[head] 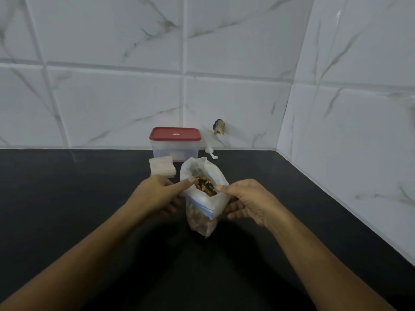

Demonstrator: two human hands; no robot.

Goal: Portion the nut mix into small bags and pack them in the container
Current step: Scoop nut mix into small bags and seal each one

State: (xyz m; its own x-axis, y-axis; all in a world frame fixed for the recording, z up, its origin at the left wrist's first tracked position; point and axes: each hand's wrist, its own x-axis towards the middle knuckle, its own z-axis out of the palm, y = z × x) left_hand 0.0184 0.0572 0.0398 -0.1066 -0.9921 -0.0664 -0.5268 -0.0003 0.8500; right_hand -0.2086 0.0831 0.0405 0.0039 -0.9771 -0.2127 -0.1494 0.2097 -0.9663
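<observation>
Logo point(176, 134) on red lid point(162, 135) illegible.

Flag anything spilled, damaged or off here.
Only the wall: a dark, ragged hole right of the container, above the scoop. No spill visible on the counter. Left hand and right hand hold the nut bag open.

Red lid point(175, 133) – black counter point(67, 198) – white tiles point(112, 97) w/ grey veins.
</observation>
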